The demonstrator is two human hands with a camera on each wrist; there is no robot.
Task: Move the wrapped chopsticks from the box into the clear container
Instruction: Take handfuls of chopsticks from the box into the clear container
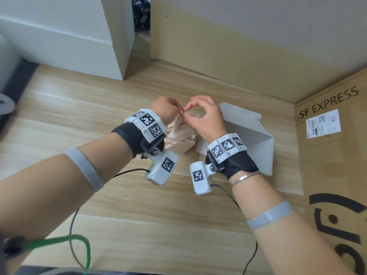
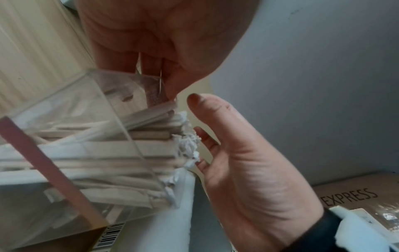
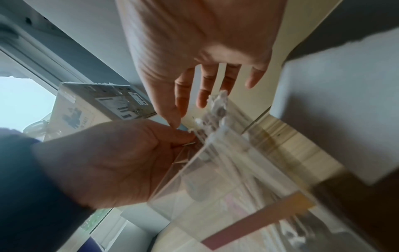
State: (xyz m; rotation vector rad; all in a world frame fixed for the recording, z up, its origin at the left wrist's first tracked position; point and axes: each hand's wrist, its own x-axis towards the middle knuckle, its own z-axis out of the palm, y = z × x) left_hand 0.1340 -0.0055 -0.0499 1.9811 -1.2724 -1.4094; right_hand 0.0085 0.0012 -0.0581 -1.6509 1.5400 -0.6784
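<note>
The clear container (image 1: pixel 184 148) (image 2: pixel 64 110) (image 3: pixel 226 187) stands tilted on the wooden floor, packed with paper-wrapped chopsticks (image 1: pixel 176 130) (image 2: pixel 151 148) (image 3: pixel 215 105) whose torn white ends stick out past its rim. My left hand (image 1: pixel 179 111) (image 2: pixel 170 95) (image 3: pixel 185 141) pinches the container's rim at a corner, thumb outside the wall. My right hand (image 1: pixel 187 112) (image 2: pixel 200 122) (image 3: pixel 187 110) hovers over the same opening with relaxed fingers touching the wrapper ends. The open white box (image 1: pixel 248 132) lies just right of the container; my hands hide its inside.
A large SF Express cardboard box (image 1: pixel 333 175) stands close on the right and a tall cardboard panel (image 1: pixel 238 46) at the back. A white cabinet (image 1: pixel 69 36) is at the back left. Wrist-camera cables (image 1: pixel 73 225) trail across the floor near me.
</note>
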